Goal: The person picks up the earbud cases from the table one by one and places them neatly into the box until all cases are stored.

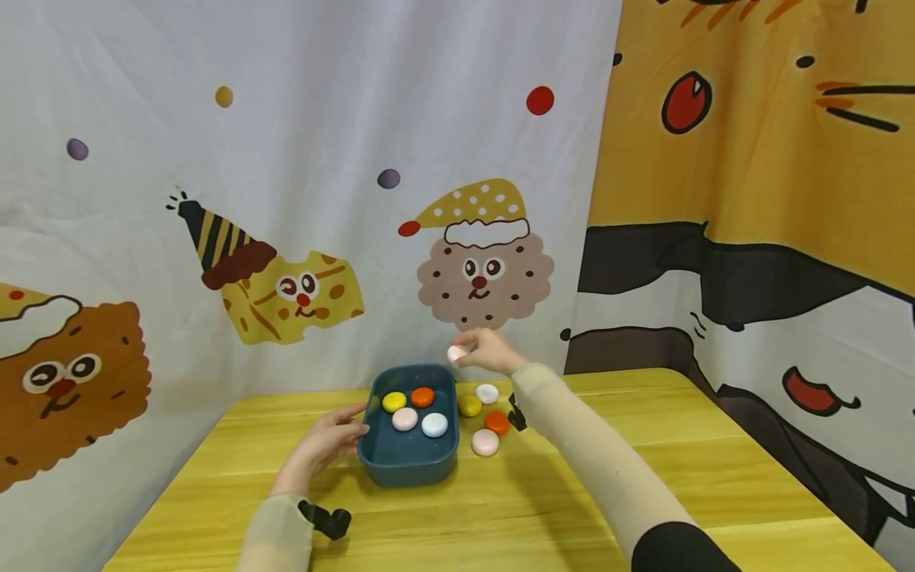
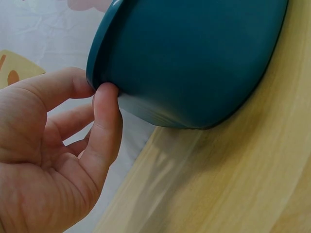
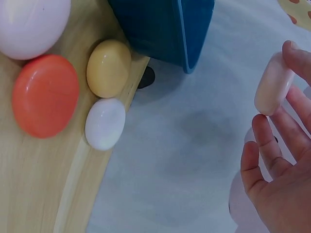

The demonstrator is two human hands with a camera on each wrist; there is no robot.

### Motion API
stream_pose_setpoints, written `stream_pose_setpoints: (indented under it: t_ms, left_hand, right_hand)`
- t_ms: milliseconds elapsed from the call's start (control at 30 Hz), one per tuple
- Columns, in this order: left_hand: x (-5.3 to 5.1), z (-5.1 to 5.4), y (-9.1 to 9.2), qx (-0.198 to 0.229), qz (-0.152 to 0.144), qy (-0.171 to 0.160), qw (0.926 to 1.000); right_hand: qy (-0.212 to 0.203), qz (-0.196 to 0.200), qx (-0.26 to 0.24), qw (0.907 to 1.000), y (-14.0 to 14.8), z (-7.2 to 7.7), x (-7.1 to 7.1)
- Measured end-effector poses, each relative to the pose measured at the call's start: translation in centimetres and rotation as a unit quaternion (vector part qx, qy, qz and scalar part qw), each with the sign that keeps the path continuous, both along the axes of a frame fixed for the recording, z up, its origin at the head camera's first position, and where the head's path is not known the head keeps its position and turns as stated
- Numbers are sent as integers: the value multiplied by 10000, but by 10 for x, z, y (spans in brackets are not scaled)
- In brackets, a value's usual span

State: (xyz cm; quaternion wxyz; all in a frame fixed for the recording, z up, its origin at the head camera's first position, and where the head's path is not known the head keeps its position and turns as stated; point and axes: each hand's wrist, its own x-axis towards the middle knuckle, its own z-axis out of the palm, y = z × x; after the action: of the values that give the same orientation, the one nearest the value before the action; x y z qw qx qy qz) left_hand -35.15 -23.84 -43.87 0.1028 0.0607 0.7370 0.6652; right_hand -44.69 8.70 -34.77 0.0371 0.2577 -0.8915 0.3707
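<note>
My left hand (image 1: 330, 438) is at the left side of a dark blue plastic box (image 1: 407, 475), its thumb and index finger pinching the rim, as the left wrist view shows. My right hand (image 1: 489, 351) is raised past the box's far right corner. Between thumb and fingers it holds a pale pink rounded disc (image 3: 275, 83), clear of the table. Inside the box lie a yellow disc (image 1: 394, 402), an orange disc (image 1: 422, 396), a pink disc (image 1: 404, 419) and a white disc (image 1: 434, 425).
On the wooden table (image 1: 572, 492), right of the box, lie another white disc (image 1: 488, 393), a yellow disc (image 1: 469, 406), an orange disc (image 1: 497, 422) and a pink disc (image 1: 485, 442). A printed curtain (image 1: 307, 159) hangs behind the table's far edge.
</note>
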Motion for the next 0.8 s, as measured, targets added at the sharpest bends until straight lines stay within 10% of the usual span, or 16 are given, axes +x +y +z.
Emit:
stream_pose_setpoints:
  t_ms: [800]
  left_hand:
    - [0, -1, 1, -12, 69, 41, 10000]
  right_hand:
    - [-321, 426, 172, 9984, -28, -26, -1]
